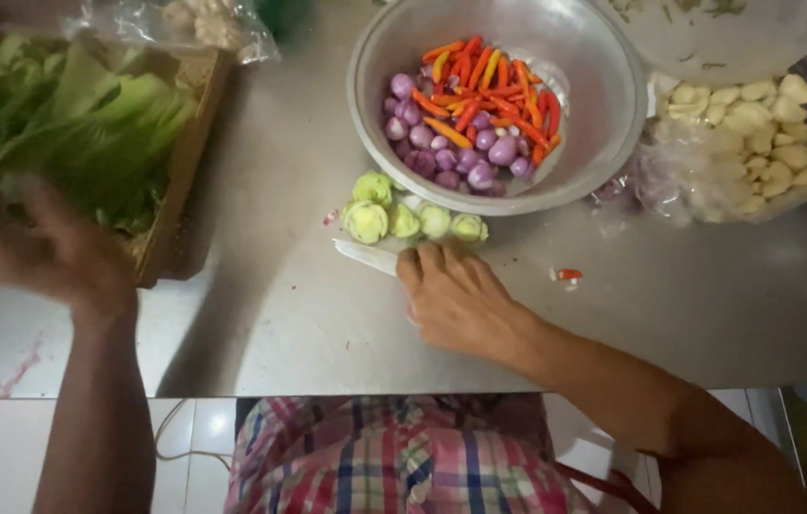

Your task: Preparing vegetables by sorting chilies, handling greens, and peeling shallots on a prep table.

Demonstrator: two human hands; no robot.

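Observation:
My right hand (458,297) rests on the steel table, closed on the handle of a white-bladed knife (366,255) that points left. Just beyond the blade lie several cut green stem ends (403,217) of a leafy vegetable. My left hand (37,249), blurred, reaches at the left edge of the view toward a pile of green leafy vegetables (79,124) in a wooden crate (178,181); whether it holds any leaf is unclear.
A metal bowl (603,114) holds shallots and red and orange chillies. A clear container of peeled garlic cloves (756,133) sits at the right. A chilli scrap (569,274) lies on the table (279,314). A plastic bag (203,24) is at the back.

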